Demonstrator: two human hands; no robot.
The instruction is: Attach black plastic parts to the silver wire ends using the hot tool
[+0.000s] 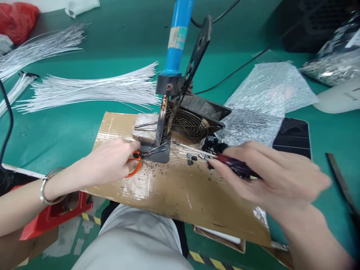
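My left hand is closed at the orange handles of a pair of scissors. Their blades point right over the dark base plate of a stand, and the grip is partly hidden by my fingers. My right hand is wrapped around the dark red handle of a screwdriver, whose thin metal shaft reaches left toward that plate. Between the hands, a soldering iron with a blue handle is clamped tip down in the stand. Small black pieces lie on the cardboard below the screwdriver shaft.
A dusty fan stands behind the plate. Metal rods rest on a pale block at its left. White cable bundles lie at the back left, bubble wrap at the right. A dark flat metal strip lies far right.
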